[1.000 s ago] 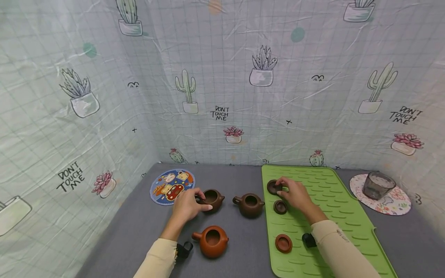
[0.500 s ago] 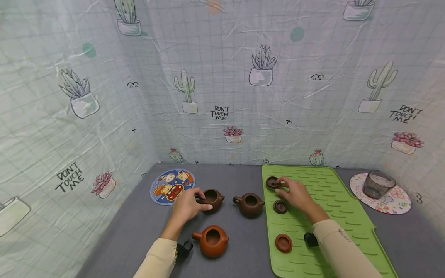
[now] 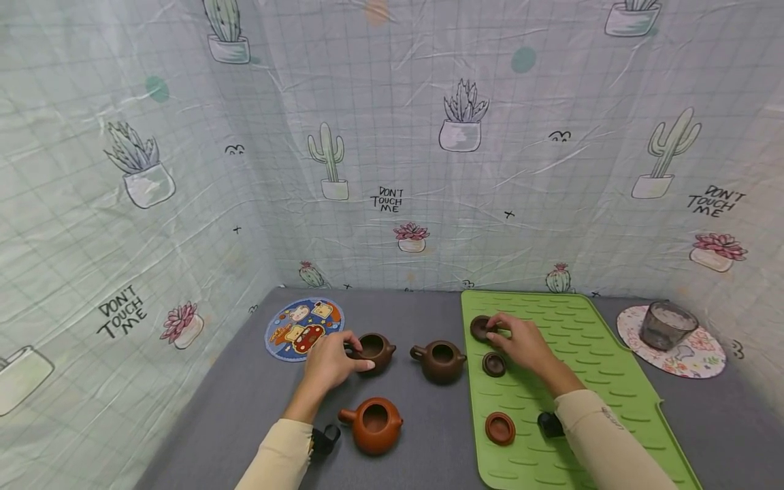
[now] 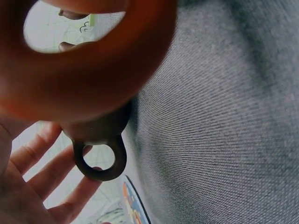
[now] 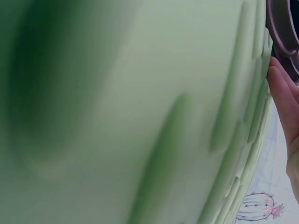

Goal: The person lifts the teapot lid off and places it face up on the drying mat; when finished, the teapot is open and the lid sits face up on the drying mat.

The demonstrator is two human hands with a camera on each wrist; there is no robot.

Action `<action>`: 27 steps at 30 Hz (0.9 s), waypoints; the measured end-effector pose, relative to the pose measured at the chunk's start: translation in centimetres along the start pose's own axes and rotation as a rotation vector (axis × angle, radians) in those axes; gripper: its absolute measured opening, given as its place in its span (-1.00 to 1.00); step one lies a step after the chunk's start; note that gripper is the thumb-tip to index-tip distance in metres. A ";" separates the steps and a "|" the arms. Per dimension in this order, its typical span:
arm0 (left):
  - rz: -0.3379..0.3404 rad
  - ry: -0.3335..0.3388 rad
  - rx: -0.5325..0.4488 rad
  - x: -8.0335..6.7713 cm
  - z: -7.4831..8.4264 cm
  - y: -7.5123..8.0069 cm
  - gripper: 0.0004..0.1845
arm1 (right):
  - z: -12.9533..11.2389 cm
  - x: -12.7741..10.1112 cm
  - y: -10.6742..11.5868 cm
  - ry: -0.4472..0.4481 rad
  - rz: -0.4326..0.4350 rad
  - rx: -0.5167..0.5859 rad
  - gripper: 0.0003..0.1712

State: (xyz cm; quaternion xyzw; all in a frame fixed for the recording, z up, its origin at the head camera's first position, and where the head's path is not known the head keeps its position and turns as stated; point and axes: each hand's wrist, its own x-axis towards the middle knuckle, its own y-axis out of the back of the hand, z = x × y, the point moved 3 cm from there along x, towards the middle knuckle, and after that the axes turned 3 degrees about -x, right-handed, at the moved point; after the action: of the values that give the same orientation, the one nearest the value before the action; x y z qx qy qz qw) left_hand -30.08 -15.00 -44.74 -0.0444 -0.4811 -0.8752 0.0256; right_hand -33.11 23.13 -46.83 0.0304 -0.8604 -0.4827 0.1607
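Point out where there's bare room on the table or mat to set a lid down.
Free: the green mat right of the right hand, and the grey table left of the left hand. Crowded: the three teapots, dark, brown and orange, and the mat's left edge with three lids.

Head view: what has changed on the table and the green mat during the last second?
Almost nothing. The right hand stays at the far dark lid on the green mat, shifting only slightly with it. The left hand still holds the dark teapot by its handle side. The other two teapots, two lids and the glass kept their places.
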 end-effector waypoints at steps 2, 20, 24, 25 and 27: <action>-0.002 0.002 0.000 0.1 0.0 -0.1 -0.63 | -0.1 0.0 0.1 0.011 0.000 -0.005 -0.80; 0.005 0.008 0.052 0.5 0.0 -0.1 -0.61 | -0.3 0.5 -0.2 0.062 0.000 0.041 -0.62; 0.003 0.008 0.064 0.7 0.1 0.0 -0.61 | -0.2 0.6 -0.1 0.059 -0.010 0.057 -0.58; 0.006 0.007 0.067 0.7 0.2 0.0 -0.61 | -0.2 0.6 -0.1 0.057 -0.013 0.061 -0.57; 0.011 0.003 0.066 0.8 0.3 0.1 -0.60 | -0.2 0.6 -0.1 0.051 -0.020 0.074 -0.56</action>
State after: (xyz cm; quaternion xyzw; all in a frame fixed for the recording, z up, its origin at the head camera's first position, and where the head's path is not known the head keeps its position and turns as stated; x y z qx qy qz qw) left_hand -30.88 -14.83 -44.42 -0.0449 -0.5095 -0.8587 0.0325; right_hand -33.63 22.83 -46.65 0.0572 -0.8729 -0.4513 0.1763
